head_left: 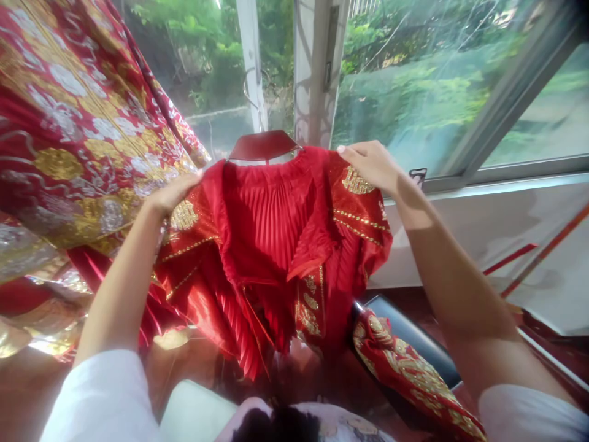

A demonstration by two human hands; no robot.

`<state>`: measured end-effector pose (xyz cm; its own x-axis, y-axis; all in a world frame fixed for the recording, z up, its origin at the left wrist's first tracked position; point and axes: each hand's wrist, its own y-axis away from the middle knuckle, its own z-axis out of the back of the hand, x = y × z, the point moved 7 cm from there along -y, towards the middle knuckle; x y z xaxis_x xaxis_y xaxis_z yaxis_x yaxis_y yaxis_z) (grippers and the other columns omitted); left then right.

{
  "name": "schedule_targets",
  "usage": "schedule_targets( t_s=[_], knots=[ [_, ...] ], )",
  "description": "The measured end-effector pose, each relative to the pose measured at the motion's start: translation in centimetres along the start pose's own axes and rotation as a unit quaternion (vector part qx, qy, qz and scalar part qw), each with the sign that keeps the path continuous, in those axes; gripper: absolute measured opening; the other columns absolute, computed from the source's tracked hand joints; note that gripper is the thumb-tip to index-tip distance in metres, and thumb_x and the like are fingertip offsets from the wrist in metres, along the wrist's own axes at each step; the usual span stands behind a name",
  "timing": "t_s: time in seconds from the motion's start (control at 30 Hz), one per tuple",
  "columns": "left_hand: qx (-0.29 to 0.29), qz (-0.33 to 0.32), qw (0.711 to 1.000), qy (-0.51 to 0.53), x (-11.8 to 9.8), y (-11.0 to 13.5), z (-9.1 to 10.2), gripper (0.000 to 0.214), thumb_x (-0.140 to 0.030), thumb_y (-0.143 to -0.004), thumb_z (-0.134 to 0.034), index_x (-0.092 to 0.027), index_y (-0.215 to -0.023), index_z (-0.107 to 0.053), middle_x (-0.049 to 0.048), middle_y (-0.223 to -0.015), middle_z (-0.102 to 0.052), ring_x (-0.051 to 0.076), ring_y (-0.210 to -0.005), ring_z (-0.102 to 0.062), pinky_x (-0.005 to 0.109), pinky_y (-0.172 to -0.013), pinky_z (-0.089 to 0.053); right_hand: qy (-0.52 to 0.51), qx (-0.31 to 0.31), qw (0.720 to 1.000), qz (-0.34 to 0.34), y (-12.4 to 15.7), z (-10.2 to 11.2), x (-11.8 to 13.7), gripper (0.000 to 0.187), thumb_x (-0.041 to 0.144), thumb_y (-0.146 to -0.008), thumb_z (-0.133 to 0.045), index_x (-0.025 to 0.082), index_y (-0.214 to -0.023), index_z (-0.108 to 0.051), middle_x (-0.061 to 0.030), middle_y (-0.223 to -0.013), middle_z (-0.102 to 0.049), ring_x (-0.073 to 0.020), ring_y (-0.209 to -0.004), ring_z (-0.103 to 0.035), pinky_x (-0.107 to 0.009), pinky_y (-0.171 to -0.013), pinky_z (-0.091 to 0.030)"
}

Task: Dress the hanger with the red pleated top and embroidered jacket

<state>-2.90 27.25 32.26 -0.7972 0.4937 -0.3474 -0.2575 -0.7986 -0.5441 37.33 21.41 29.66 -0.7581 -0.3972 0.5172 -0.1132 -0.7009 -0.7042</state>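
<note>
Spanning the head view from both lower corners, the two bare arms reach forward, nearly straight and converging toward the hands. The left hand (175,191) is bent inward at the wrist, its fingertips on one shoulder of a pleated red garment (264,209); the right hand (372,161) sits slightly higher, palm side down, grasping the opposite shoulder near a gold emblem (358,180). Both hands are closed on cloth, though some fingers are hidden behind it. Suspended between them, the garment hangs with its neckline spread and its front panels falling toward the wearer; a wire hook (256,101) rises above a dark red neck piece (264,145).

As I see it, room for movement differs by side. On the left, a large embroidered cloth (99,132) hangs close behind the left hand and forearm. On the right, a gap separates the right forearm from the pale wall (442,236), and the window frame (467,179) runs just beyond the wrist. Below the garment's right side, an embroidered red piece (409,368) lies against a dark padded object (414,334). Nearer the body, a pale rounded seat (196,414) stands above the reddish floor (168,362).
</note>
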Motion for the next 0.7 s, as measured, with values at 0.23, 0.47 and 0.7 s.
schedule_targets(
  t_s=[0.23,0.47,0.7],
  knots=[
    [-0.239,0.031,0.956,-0.169,-5.2,11.8,-1.8,0.046,-0.058,-0.089,-0.042,-0.018,-0.105,-0.058,0.0143,-0.102,-0.063,0.034,-0.103,-0.058,0.050,-0.092,-0.045,0.152,-0.118,0.981,-0.037,15.4,-1.9,4.4,0.038,0.056,-0.085,-0.054,0.019,-0.093,-0.062,-0.0131,-0.087,-0.066,-0.0288,-0.081,-0.061,-0.042,-0.070,-0.049],
    [-0.153,0.046,0.978,-0.137,-6.6,14.7,-6.1,0.049,-0.056,-0.085,-0.052,-0.017,-0.115,-0.055,0.0173,-0.104,-0.063,0.034,-0.099,-0.060,0.046,-0.085,-0.049,0.115,-0.032,0.990,-0.079,17.8,-7.4,2.2,0.025,0.042,-0.085,-0.050,0.023,-0.069,-0.055,-0.0106,-0.079,-0.067,-0.0279,-0.073,-0.063,-0.040,-0.067,-0.049],
    [-0.104,-0.120,0.978,-0.134,-13.9,3.8,-1.5,0.033,-0.039,-0.088,-0.052,-0.026,-0.117,-0.059,0.0108,-0.127,-0.058,0.034,-0.126,-0.044,0.051,-0.110,-0.029,0.067,-0.157,0.981,-0.094,14.4,-6.2,5.0,0.046,0.032,-0.080,-0.052,0.015,-0.123,-0.053,-0.0179,-0.113,-0.065,-0.0311,-0.092,-0.065,-0.045,-0.078,-0.052]
  ],
)
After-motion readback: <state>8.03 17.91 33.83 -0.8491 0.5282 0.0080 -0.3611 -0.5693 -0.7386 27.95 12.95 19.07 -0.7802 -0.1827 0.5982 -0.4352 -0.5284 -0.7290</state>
